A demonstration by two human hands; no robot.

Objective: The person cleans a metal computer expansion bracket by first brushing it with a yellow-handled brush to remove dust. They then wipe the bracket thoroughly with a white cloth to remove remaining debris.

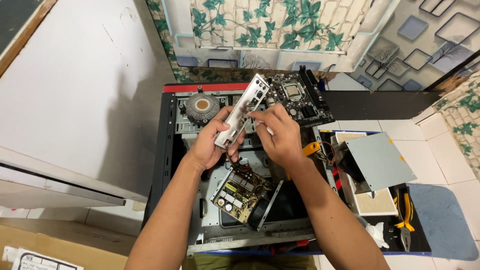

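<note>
The metal port shield (241, 111) runs diagonally, its long axis rising from lower left to upper right, above the open computer case (167, 150). It is a thin silver plate punched with cutouts. The left hand (210, 142) grips its lower end, fingers wrapped around the edge; the right hand (280, 135) pinches its right side near the middle. Below lies a bare power supply board (239, 194) with yellow labels. A white printed label (42, 260) sits on the cardboard box (60, 245) at lower left.
</note>
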